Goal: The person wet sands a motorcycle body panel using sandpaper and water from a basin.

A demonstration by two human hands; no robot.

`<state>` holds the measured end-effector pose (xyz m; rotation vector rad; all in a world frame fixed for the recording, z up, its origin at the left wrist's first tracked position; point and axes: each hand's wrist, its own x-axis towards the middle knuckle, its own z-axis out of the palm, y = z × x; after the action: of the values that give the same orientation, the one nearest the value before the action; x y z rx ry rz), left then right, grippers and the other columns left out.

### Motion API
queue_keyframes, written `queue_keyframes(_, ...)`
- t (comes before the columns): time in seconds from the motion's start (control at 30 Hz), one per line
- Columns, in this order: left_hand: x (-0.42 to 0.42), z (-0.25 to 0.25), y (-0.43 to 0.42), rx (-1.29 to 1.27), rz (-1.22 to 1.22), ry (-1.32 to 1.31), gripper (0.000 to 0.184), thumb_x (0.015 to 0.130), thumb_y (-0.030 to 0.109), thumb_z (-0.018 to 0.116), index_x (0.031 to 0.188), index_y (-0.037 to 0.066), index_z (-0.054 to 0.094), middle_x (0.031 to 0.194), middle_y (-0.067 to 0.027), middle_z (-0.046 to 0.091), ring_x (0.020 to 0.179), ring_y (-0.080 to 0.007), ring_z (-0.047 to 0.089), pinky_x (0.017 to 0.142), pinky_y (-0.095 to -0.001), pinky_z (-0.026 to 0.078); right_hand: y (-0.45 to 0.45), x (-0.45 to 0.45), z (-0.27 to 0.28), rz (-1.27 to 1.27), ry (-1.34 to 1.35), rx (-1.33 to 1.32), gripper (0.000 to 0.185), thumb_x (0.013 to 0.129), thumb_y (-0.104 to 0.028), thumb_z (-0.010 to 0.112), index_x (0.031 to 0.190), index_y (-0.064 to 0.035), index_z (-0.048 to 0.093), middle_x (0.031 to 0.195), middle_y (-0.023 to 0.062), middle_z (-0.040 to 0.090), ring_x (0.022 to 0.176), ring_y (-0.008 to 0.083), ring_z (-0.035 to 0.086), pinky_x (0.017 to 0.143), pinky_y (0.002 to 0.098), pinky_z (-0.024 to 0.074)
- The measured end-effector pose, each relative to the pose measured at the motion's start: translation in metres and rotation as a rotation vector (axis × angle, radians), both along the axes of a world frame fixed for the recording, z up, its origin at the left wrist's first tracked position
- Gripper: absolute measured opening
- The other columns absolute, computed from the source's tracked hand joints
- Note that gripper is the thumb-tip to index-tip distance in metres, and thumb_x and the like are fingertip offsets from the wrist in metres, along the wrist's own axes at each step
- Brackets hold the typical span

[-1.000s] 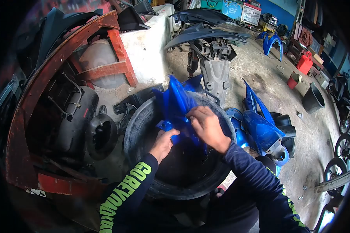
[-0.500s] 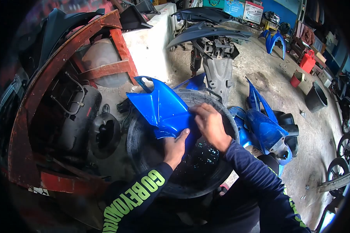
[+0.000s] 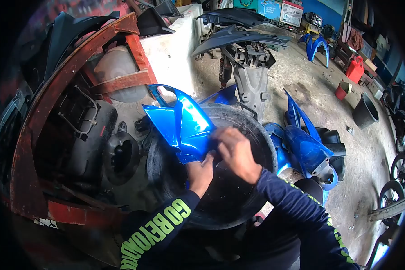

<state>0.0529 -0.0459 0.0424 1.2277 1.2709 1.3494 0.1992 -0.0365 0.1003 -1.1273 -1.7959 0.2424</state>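
Note:
A glossy blue plastic panel (image 3: 184,121) is tilted over the left side of a large black tub (image 3: 263,148). Its lower edge is gripped by my left hand (image 3: 199,174), thumb on the near side. My right hand (image 3: 236,153) is at the panel's right edge with bent fingers, blurred by motion; whether it pinches anything is hidden. Dark liquid seems to fill the bottom of the tub.
More blue panels (image 3: 303,150) lie on the floor right of the tub. Behind it stands a grey motorcycle part (image 3: 252,87). A red wooden frame (image 3: 27,148) and a black tank (image 3: 92,139) are at left. A dark bucket (image 3: 365,112) stands at right.
The blue panel was first blurred and more upright over the tub; it has turned its glossy face up and shifted left. My left hand has turned with it, and my right hand has moved slightly left lately.

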Motion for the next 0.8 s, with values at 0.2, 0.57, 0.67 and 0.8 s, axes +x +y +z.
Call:
queue_keyframes(0.2, -0.001, 0.007, -0.002, 0.054, 0.033, -0.006, 0.043, 0.088, 0.009, 0.080, 0.122, -0.003, 0.056, 0.114, -0.0094, 0.066, 0.100, -0.0179, 0.063, 0.092, -0.0342, 0.050, 0.006, 0.008, -0.004, 0.020, 0.065, 0.008, 0.027, 0.085, 0.002, 0.056, 0.108, 0.0006, 0.070, 0.109, 0.0176, 0.068, 0.104, 0.0340, 0.066, 0.094, 0.0402, 0.0517)
queue_keyframes(0.57, -0.008, 0.027, -0.003, 0.114, 0.030, 0.058, 0.035, 0.089, 0.009, 0.079, 0.115, -0.004, 0.060, 0.108, -0.0084, 0.066, 0.096, -0.0166, 0.063, 0.088, -0.0327, 0.051, 0.000, 0.014, 0.010, 0.022, -0.041, 0.114, 0.035, 0.080, 0.004, 0.064, 0.115, -0.0007, 0.069, 0.115, 0.0157, 0.068, 0.109, 0.0358, 0.063, 0.097, 0.0424, 0.0509)
queue_keyframes(0.67, -0.012, 0.024, 0.005, 0.188, -0.004, 0.034, 0.035, 0.089, 0.008, 0.079, 0.116, -0.004, 0.060, 0.109, -0.0088, 0.067, 0.097, -0.0168, 0.063, 0.089, -0.0331, 0.051, -0.010, 0.003, 0.006, -0.014, -0.064, 0.144, 0.043, 0.081, 0.004, 0.065, 0.124, -0.0012, 0.067, 0.123, 0.0172, 0.066, 0.118, 0.0372, 0.060, 0.104, 0.0437, 0.0482)
queue_keyframes(0.8, -0.011, 0.028, -0.004, 0.123, 0.032, 0.013, 0.036, 0.089, 0.007, 0.078, 0.118, -0.004, 0.059, 0.111, -0.0091, 0.067, 0.098, -0.0168, 0.064, 0.089, -0.0331, 0.051, -0.005, 0.003, 0.002, -0.041, -0.089, 0.127, 0.049, 0.081, 0.003, 0.066, 0.129, -0.0012, 0.064, 0.129, 0.0179, 0.064, 0.124, 0.0390, 0.057, 0.109, 0.0472, 0.0447)
